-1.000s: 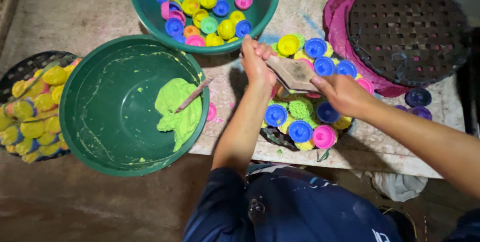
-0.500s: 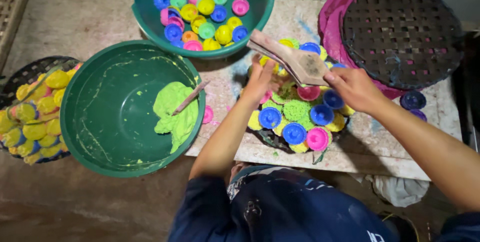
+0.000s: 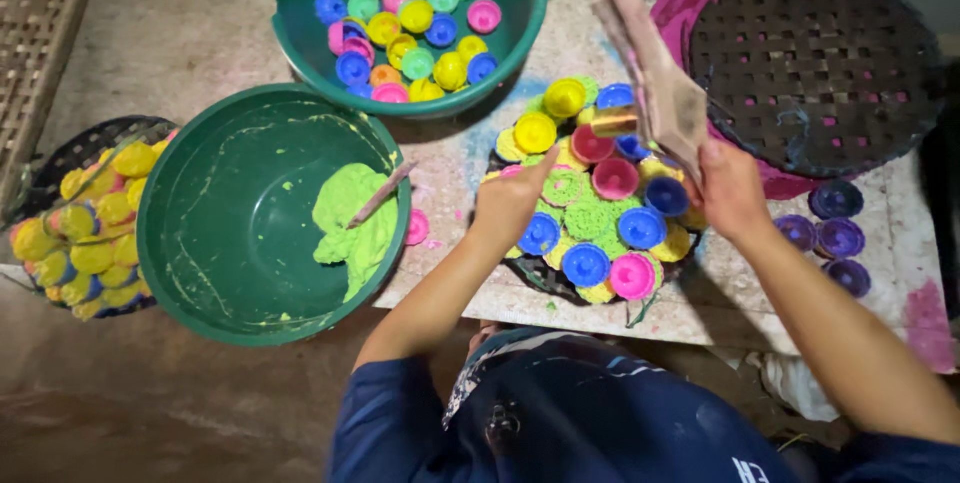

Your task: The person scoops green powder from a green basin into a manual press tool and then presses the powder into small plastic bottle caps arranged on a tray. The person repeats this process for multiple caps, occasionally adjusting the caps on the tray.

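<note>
- Your left hand [image 3: 508, 205] is reaching over the near edge of the dark round tray [image 3: 560, 281], fingers loosely curled with the forefinger pointing out; it is gripping nothing, and its tip is lying just beside the yellow mould [image 3: 534, 132].
- Your right hand [image 3: 728, 188] is closing around the lower end of a flat wooden paddle [image 3: 655, 78] — the board is tilting up and away from you, its top leaning over the far side of the tray.
- That tray is sitting on the powder-stained slab [image 3: 700, 318] between your two hands, crowded with small round moulds: yellow, blue, pink and red cups, plus green ridged cakes [image 3: 590, 215] pressed flat in the middle.
- A pink mould [image 3: 632, 276] and a blue mould [image 3: 585, 265] are lying at the tray's near rim, touching each other.
- To your left, a green basin [image 3: 200, 243] is holding a lump of green paste [image 3: 348, 228] with a thin stick [image 3: 380, 195] resting in it — the stick is leaning on the rim.
- Beyond it, a second green tub [image 3: 300, 33] is holding loose moulds of mixed colours.
- At the far left, a dark basket [image 3: 60, 158] is holding yellow cakes [image 3: 85, 233].
- On your right, a dark woven lid [image 3: 815, 63] is covering a magenta basin [image 3: 690, 8], and purple cakes [image 3: 835, 233] are lying on the slab just below it.
</note>
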